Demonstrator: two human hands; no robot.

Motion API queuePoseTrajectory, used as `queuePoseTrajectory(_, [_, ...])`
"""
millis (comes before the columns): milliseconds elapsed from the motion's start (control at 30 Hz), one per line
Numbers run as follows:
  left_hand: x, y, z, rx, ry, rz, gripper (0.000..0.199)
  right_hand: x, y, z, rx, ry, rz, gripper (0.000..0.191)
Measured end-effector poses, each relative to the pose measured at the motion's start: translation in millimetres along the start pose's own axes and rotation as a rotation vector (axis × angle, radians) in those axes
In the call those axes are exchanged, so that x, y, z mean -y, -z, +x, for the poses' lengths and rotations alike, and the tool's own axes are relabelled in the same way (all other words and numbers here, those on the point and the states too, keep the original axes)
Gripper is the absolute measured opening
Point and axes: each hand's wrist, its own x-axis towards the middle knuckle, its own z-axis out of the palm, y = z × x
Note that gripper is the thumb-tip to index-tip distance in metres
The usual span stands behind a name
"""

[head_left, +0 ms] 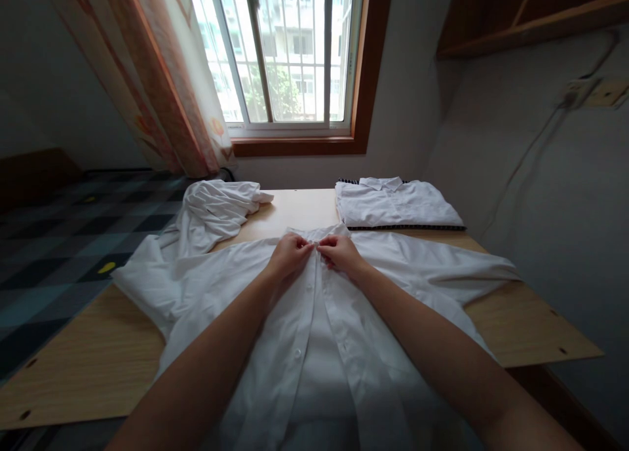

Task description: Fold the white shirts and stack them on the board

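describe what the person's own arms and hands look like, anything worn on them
The left forearm and right forearm are bare, with no sleeve in view and no watch or bracelet showing at either wrist. The left hand and right hand are ungloved; no ring can be made out at this size.

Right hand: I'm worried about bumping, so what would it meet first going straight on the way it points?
Most likely the left hand, close by at the neck of the spread white shirt; the exact gap is hard to judge.
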Motion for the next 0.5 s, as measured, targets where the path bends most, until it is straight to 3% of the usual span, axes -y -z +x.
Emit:
queuePoseTrajectory(267, [1.7, -0.5, 2.5, 0.063, -0.006, -0.040, 0.029, -0.8, -2.6, 2.1, -0.025, -0.017, 0.014, 0.005])
queuePoseTrajectory(500, [-1.0, 1.0, -2.4, 0.031, -0.073, 0.061, 0.010, 0.9, -1.0, 1.0, -0.002, -0.017, -0.008, 0.006])
